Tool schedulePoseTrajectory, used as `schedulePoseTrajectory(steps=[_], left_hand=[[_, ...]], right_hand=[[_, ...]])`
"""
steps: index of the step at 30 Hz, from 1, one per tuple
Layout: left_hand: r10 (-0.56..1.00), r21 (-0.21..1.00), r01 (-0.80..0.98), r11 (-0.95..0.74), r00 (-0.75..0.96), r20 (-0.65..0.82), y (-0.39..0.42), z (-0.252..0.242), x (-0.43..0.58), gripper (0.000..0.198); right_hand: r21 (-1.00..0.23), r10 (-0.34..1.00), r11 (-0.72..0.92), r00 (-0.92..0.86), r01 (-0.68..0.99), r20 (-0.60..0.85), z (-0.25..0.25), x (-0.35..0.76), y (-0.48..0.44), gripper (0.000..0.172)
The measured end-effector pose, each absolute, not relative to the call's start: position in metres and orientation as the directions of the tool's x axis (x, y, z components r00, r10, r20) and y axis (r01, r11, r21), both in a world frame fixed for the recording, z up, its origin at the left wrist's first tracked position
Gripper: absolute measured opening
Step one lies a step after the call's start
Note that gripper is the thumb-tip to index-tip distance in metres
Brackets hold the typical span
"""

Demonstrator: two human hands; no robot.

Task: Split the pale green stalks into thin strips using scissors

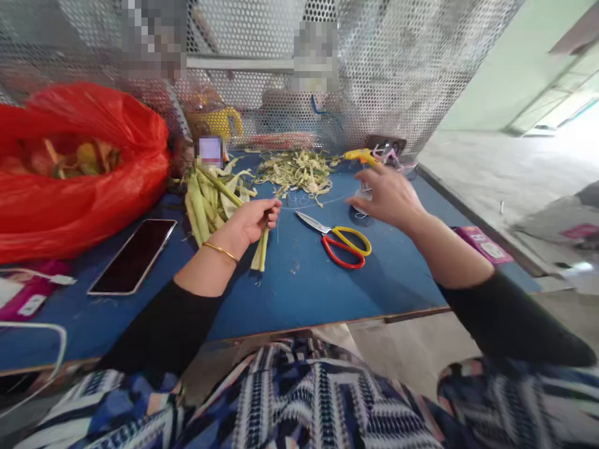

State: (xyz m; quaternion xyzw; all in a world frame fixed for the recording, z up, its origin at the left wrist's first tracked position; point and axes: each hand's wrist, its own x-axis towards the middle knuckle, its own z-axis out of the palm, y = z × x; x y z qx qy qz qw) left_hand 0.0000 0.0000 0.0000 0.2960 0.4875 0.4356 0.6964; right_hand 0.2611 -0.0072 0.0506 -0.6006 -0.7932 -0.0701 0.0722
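Note:
My left hand (pixel 255 221) is closed around a pale green stalk of dried leaf (pixel 260 254), whose flat end hangs below the fingers. A thin white thread (pixel 327 201) runs across the table from near this hand towards the right. Fingers spread, my right hand (pixel 393 194) hovers by a small white spool of thread (pixel 360 204), which it partly hides. Between the hands lie scissors (pixel 337 241) with one red and one yellow handle, blades pointing left. Beside my left hand rests a bundle of green leaves (pixel 200 209).
Leaf trimmings (pixel 299 171) form a pile at the back of the blue table (pixel 290 299). A yellow glue gun (pixel 360 156) lies behind my right hand. On the left are a phone (pixel 133 257) and a red plastic bag (pixel 84 212). Perforated metal mesh (pixel 262 37) stands behind.

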Motion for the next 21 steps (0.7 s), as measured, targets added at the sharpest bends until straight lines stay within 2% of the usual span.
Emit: schedulePoseTrajectory(steps=[3, 6, 9, 11, 13, 16, 18, 21], left_hand=[[0.898, 0.833, -0.335, 0.440, 0.153, -0.413, 0.000, 0.003, 0.001, 0.035], [0.896, 0.826, -0.349, 0.443, 0.164, -0.412, -0.002, 0.004, 0.002, 0.034], [0.898, 0.828, -0.347, 0.440, 0.172, -0.405, -0.004, 0.004, 0.003, 0.033], [0.902, 0.836, -0.340, 0.432, 0.175, -0.395, -0.005, 0.004, 0.003, 0.033], [0.905, 0.842, -0.334, 0.424, 0.174, -0.388, -0.006, 0.005, 0.004, 0.034], [0.907, 0.844, -0.331, 0.421, 0.161, -0.390, -0.006, 0.007, 0.004, 0.034], [0.905, 0.841, -0.334, 0.425, 0.152, -0.397, -0.007, 0.008, 0.005, 0.033], [0.900, 0.836, -0.334, 0.435, 0.148, -0.410, -0.007, 0.008, 0.005, 0.033]], right_hand=[[-0.011, 0.930, 0.357, -0.357, 0.934, -0.089, 0.017, 0.248, -0.041, 0.043], [-0.004, 0.919, 0.376, -0.373, 0.927, -0.131, -0.002, 0.244, -0.061, 0.042], [-0.064, 0.935, 0.323, -0.329, 0.944, -0.132, -0.004, 0.250, -0.069, 0.055], [-0.215, 0.954, 0.232, -0.265, 0.949, -0.137, 0.001, 0.257, -0.071, 0.064], [-0.444, 0.959, 0.049, -0.167, 0.895, -0.230, 0.007, 0.263, -0.074, 0.064], [-0.714, 0.881, -0.230, -0.171, 0.662, -0.442, 0.014, 0.272, -0.079, 0.064], [-0.809, 0.844, -0.298, -0.256, 0.507, -0.471, 0.015, 0.276, -0.081, 0.067], [-0.876, 0.834, -0.338, -0.323, 0.344, -0.448, 0.013, 0.279, -0.081, 0.066]])
